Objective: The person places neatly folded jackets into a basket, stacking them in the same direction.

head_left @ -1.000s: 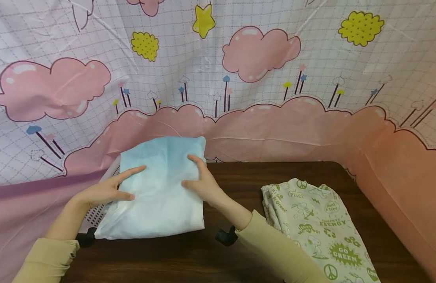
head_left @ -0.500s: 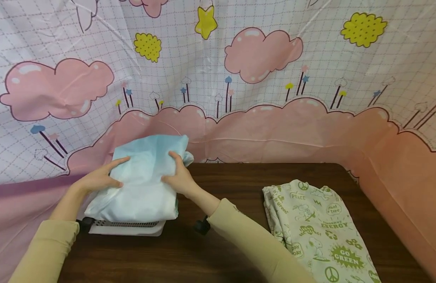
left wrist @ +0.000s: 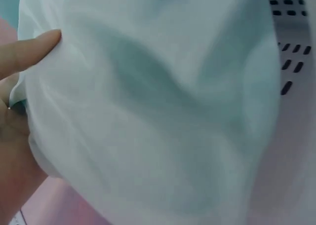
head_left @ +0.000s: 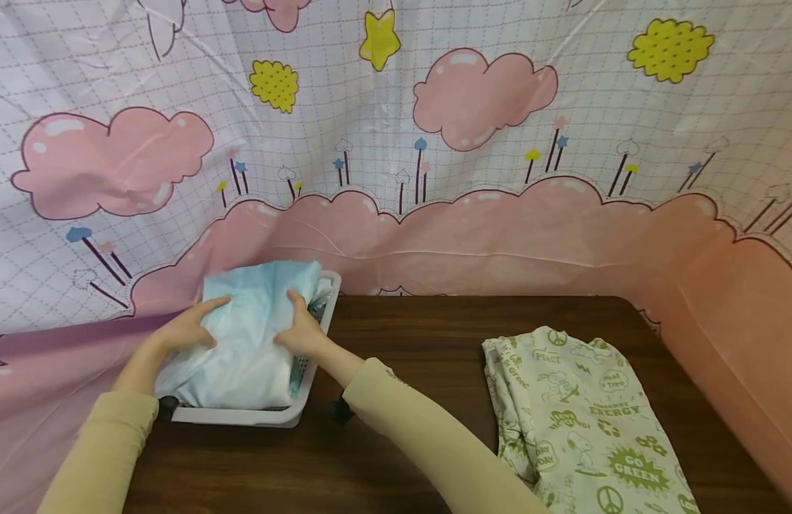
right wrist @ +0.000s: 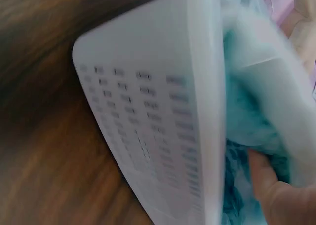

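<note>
Your left hand (head_left: 183,330) grips the pale blue cloth (head_left: 246,346) at its 9 o'clock edge, your right hand (head_left: 303,335) at 3 o'clock; it sits in the white basket's (head_left: 241,416) mouth, long axis seemingly 1 to 7 o'clock.

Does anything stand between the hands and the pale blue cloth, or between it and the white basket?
Nothing visible separates left hand or right hand from the cloth. Under its edge, inside the basket, teal material shows, possibly its folds.
</note>
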`<action>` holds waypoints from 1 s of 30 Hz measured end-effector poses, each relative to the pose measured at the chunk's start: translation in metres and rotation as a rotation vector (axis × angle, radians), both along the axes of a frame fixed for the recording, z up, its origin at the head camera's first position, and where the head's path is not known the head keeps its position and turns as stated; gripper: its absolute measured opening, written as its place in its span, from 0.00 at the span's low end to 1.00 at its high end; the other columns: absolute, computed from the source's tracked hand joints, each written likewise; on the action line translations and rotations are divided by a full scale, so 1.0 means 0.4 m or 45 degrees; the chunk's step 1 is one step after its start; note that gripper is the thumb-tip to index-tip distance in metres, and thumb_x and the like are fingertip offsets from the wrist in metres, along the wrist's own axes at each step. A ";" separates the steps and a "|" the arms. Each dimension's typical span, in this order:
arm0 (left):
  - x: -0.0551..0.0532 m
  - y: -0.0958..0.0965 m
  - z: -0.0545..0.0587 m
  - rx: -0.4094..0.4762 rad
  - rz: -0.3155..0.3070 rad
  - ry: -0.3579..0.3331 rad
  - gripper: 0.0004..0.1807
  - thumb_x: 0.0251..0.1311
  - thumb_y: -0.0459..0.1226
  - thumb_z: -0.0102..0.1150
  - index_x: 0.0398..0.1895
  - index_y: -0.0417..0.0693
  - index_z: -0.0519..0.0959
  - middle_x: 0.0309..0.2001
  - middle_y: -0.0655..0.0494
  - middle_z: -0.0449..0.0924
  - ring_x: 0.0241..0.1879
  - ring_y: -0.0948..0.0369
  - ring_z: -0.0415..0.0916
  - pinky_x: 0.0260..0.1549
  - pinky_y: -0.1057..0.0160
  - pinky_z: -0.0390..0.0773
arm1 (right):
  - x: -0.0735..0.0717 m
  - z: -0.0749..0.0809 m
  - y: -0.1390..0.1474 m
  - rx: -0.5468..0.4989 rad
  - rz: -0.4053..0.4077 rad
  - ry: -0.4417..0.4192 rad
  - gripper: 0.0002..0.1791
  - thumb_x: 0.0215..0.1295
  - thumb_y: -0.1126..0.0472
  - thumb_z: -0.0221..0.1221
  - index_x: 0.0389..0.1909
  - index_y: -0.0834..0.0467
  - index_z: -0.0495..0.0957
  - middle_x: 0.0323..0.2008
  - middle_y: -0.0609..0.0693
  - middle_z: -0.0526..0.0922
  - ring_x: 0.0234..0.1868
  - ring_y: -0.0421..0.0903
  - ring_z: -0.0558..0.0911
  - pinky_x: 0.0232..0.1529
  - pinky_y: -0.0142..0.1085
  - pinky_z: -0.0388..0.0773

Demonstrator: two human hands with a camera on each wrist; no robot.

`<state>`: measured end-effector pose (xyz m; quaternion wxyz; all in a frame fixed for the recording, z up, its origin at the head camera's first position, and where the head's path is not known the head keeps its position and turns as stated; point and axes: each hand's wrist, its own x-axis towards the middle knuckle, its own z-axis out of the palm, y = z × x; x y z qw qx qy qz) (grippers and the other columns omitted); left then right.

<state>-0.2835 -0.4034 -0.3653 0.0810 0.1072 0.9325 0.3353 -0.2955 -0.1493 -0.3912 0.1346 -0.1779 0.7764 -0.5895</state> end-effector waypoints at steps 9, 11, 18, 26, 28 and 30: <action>-0.012 -0.013 -0.031 -0.048 0.038 -0.158 0.52 0.44 0.24 0.61 0.75 0.33 0.47 0.71 0.21 0.37 0.68 0.29 0.40 0.58 0.33 0.57 | -0.014 -0.038 -0.033 0.093 -0.115 -0.284 0.46 0.61 0.73 0.56 0.77 0.51 0.46 0.40 0.64 0.81 0.16 0.44 0.53 0.22 0.39 0.56; -0.016 -0.014 -0.033 -0.067 0.035 -0.230 0.52 0.46 0.26 0.63 0.75 0.33 0.46 0.70 0.21 0.35 0.69 0.27 0.35 0.60 0.29 0.50 | -0.017 -0.041 -0.039 0.126 -0.132 -0.304 0.46 0.63 0.72 0.55 0.78 0.51 0.45 0.44 0.65 0.81 0.16 0.44 0.52 0.23 0.40 0.56; -0.045 -0.003 -0.057 -0.212 0.010 -0.405 0.50 0.49 0.31 0.65 0.74 0.29 0.48 0.71 0.21 0.36 0.69 0.27 0.32 0.63 0.30 0.49 | -0.012 -0.038 -0.052 0.195 -0.114 -0.340 0.46 0.64 0.73 0.54 0.78 0.55 0.42 0.67 0.63 0.66 0.17 0.44 0.52 0.24 0.39 0.56; -0.057 0.000 -0.065 -0.177 0.116 -0.545 0.48 0.53 0.29 0.62 0.74 0.32 0.47 0.70 0.20 0.31 0.68 0.24 0.30 0.55 0.24 0.54 | -0.014 -0.037 -0.066 0.293 -0.110 -0.344 0.47 0.61 0.72 0.58 0.78 0.57 0.43 0.68 0.63 0.65 0.34 0.50 0.70 0.32 0.41 0.64; -0.063 0.001 -0.067 -0.156 0.144 -0.570 0.48 0.53 0.29 0.62 0.75 0.33 0.46 0.70 0.21 0.29 0.68 0.24 0.30 0.54 0.22 0.55 | -0.023 -0.037 -0.067 0.304 -0.103 -0.352 0.48 0.61 0.72 0.59 0.78 0.59 0.43 0.70 0.63 0.62 0.44 0.53 0.71 0.35 0.43 0.64; -0.069 0.002 -0.072 -0.148 0.162 -0.580 0.48 0.54 0.30 0.62 0.75 0.34 0.46 0.71 0.22 0.28 0.68 0.24 0.31 0.54 0.22 0.55 | -0.031 -0.036 -0.065 0.305 -0.087 -0.366 0.49 0.60 0.71 0.59 0.77 0.60 0.42 0.71 0.62 0.60 0.50 0.54 0.72 0.37 0.43 0.66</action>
